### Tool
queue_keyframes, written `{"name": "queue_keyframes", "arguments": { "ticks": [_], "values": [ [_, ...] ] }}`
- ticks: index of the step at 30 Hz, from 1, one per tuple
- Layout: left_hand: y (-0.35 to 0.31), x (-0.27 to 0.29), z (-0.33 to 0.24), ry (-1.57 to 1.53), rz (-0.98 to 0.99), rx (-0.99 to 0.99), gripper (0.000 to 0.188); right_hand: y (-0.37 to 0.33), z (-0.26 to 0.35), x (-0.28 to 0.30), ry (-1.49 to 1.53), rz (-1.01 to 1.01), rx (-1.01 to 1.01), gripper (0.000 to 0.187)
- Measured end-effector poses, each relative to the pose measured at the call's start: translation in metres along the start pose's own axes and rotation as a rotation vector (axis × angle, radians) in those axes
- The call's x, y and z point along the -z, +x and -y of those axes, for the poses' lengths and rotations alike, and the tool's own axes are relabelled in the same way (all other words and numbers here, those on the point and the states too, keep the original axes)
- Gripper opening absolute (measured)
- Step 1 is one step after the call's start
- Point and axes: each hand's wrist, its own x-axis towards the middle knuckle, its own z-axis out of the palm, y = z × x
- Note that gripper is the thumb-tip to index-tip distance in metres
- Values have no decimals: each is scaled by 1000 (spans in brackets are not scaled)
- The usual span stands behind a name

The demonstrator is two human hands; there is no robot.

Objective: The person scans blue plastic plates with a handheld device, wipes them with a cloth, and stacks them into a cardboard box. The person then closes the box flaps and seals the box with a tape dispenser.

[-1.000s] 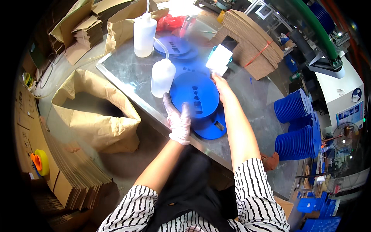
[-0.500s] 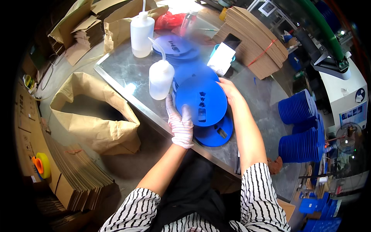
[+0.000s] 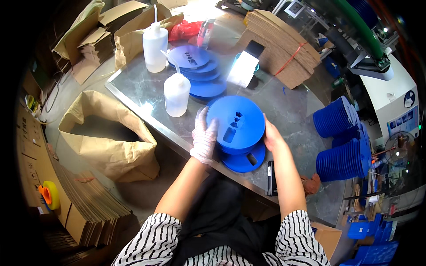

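Note:
Between my hands is a blue plastic reel (image 3: 248, 116), round and flat, with small cutouts near its middle. My left hand (image 3: 204, 138), in a thin pale glove, grips its left edge with the thumb on top. My bare right hand (image 3: 271, 134) holds the right edge; its fingers are partly hidden. Beneath, and nearer to me, another blue disc (image 3: 255, 163) with a slot lies on the metal table (image 3: 290, 113). How the held reel rests on it cannot be made out. Past my left hand stands a white squeeze bottle (image 3: 176, 96) with a bent spout.
Beyond are a second squeeze bottle (image 3: 155, 48), a pile of blue discs (image 3: 208, 88) and a white box (image 3: 242, 71). Blue reel stacks (image 3: 339, 160) stand at right. A slim black object (image 3: 271, 179) lies by my right forearm. An open brown paper bag (image 3: 111, 159) stands left.
The reel has come nearer to me, off the far pile and over the lower disc. My right hand has slid from its far edge to its right side. The black object now shows.

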Motion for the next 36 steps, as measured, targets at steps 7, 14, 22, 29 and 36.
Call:
{"name": "queue_keyframes", "arguments": {
  "ticks": [7,14,22,29,36],
  "values": [
    [-10,-7,2,129,-29,-153,60,-3,-8,-13,239,67,129,96],
    [-29,-4,-18,-469,162,-90,76,-31,-33,-22,138,-128,463,59],
    [-73,14,-60,-498,244,-19,73,-94,-60,-41,241,-250,498,48],
    [-71,18,-32,133,160,-133,63,-92,-81,-24,258,-184,377,52],
    [-94,8,-70,-372,281,143,67,-113,-83,-27,454,-186,383,50]
  ]
}}
